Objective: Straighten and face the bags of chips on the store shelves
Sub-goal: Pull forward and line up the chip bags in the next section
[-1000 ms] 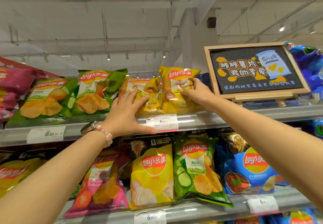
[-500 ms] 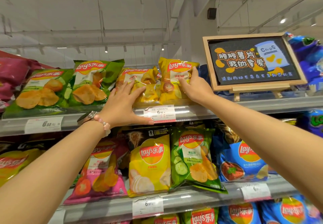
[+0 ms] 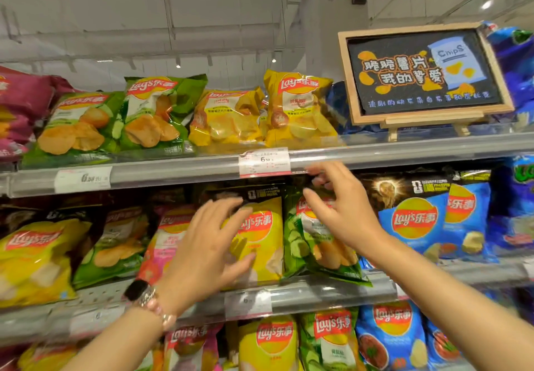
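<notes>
Two yellow chip bags (image 3: 297,107) lean side by side on the top shelf (image 3: 173,171), next to two green bags (image 3: 156,113). On the middle shelf a yellow bag (image 3: 264,237) stands upright beside a tilted green cucumber bag (image 3: 315,252). My left hand (image 3: 208,252) hovers with spread fingers in front of the yellow bag, holding nothing. My right hand (image 3: 341,208) reaches with loosely spread fingers over the top of the green bag; I cannot tell whether it touches it.
A framed chalkboard sign (image 3: 422,72) stands on the top shelf at right, with blue bags (image 3: 514,61) behind it. Blue bags (image 3: 427,220) fill the middle shelf right; pink (image 3: 161,243), green and yellow bags sit left. More bags (image 3: 332,339) line the lower shelf. Price tags (image 3: 264,162) hang on the rails.
Both hands let go of the top-shelf yellow bags and dropped to the middle shelf. The view tilted down, so a lower shelf shows.
</notes>
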Demonstrator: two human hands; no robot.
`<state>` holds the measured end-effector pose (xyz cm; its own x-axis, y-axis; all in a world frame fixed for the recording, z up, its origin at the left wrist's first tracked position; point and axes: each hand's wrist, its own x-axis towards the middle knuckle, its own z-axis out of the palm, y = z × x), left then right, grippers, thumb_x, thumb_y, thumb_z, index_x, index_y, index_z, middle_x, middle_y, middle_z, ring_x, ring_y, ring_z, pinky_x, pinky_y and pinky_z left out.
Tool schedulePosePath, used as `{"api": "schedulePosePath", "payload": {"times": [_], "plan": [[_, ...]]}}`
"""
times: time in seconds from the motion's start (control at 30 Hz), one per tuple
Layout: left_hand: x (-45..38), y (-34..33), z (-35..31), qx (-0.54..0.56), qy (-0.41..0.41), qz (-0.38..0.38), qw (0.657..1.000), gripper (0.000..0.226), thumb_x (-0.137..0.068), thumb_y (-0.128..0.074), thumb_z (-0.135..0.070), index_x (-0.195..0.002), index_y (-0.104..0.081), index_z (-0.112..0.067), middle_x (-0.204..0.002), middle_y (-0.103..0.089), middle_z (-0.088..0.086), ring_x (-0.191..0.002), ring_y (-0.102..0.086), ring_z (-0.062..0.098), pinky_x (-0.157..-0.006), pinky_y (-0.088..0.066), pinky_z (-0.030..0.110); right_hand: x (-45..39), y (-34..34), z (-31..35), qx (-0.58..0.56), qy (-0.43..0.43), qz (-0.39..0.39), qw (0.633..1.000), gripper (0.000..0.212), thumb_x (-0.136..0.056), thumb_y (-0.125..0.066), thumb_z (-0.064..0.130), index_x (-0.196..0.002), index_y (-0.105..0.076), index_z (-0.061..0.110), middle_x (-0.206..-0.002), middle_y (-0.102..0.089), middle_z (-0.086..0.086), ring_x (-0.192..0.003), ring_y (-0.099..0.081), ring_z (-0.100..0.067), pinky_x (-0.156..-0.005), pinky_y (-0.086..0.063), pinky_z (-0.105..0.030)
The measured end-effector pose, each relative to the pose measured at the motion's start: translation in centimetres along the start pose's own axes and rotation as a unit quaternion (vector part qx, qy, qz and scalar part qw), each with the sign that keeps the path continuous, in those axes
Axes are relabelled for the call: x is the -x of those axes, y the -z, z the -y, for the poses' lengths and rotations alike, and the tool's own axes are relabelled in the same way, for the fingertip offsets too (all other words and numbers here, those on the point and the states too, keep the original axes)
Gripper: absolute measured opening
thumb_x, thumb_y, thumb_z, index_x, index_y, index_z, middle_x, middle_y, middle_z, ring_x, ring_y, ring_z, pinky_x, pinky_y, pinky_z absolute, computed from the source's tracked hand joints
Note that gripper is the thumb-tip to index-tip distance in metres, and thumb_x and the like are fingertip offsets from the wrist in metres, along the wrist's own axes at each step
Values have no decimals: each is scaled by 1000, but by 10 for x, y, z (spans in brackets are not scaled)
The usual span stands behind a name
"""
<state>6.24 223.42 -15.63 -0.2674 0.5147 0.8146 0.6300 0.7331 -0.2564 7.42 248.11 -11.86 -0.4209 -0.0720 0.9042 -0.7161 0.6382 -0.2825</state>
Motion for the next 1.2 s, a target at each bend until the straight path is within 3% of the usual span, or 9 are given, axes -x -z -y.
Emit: {"api": "schedulePosePath", "payload": {"times": [0.13,0.23,0.3,0.4,0.53,0.63,0.73,1.07,1.2], "plan": [[41,-34,3,-4,57,118,991,94,-63,-70,-65,-141,-36,-23,-147,-37,10,-134,-34,28,-102,-42,52,38,-13,-28,32,-97,23,994,44,-80,-63,29,-121,-55,16,-118,-49,0,-111,-49,-15,-91,-39,-24],[52,-57,2,-9,131,232,964,123,-54,-72,-74,-145,6,-47,-159,16,1,-146,16,23,-114,-6,50,54,-26,-43,109,-178,58,976,70,-79,-73,30,-139,-40,19,-140,-34,-10,-130,-35,-28,-103,-32,-34],[53,-67,0,-21,146,253,956,129,-55,-73,-73,-143,17,-49,-154,31,-1,-142,29,22,-115,-3,52,59,-32,-50,127,-215,79,965,84,-76,-74,42,-145,-30,22,-148,-24,-11,-134,-30,-31,-106,-33,-42],[50,-73,0,-36,162,276,947,128,-59,-74,-70,-142,21,-47,-151,36,2,-139,31,21,-116,-9,56,62,-35,-59,101,-247,95,959,99,-71,-75,51,-149,-18,26,-150,-19,-10,-135,-32,-33,-106,-37,-47],[47,-74,-1,-53,162,294,941,128,-63,-72,-69,-135,31,-45,-154,34,4,-136,32,17,-118,-15,51,61,-35,-68,49,-289,103,951,118,-67,-80,48,-151,2,30,-152,-14,-12,-134,-34,-31,-105,-36,-41],[48,-76,-4,-50,160,289,943,130,-65,-74,-65,-136,32,-39,-154,32,7,-138,31,20,-117,-21,44,62,-37,-78,23,-325,119,938,126,-62,-81,53,-151,7,30,-151,-27,-12,-134,-38,-30,-106,-38,-42],[51,-77,-5,-39,157,278,947,129,-66,-74,-63,-139,29,-37,-152,33,6,-139,29,22,-114,-24,41,64,-38,-82,-6,-328,113,938,126,-60,-82,53,-150,4,33,-150,-36,-8,-131,-43,-28,-103,-42,-43],[49,-75,-4,-28,163,293,942,129,-65,-72,-65,-135,33,-39,-155,31,6,-143,26,22,-116,-19,43,65,-16,-71,-95,-293,30,951,115,-62,-86,33,-151,-12,33,-147,-37,5,-132,-38,-15,-101,-37,-32],[48,-74,-4,-37,165,299,939,129,-64,-72,-67,-134,34,-41,-155,31,5,-143,25,21,-117,-21,46,71,-11,-59,-128,-288,19,949,113,-64,-86,26,-150,-13,31,-133,-35,17,-126,-36,-6,-102,-37,-28]]}}
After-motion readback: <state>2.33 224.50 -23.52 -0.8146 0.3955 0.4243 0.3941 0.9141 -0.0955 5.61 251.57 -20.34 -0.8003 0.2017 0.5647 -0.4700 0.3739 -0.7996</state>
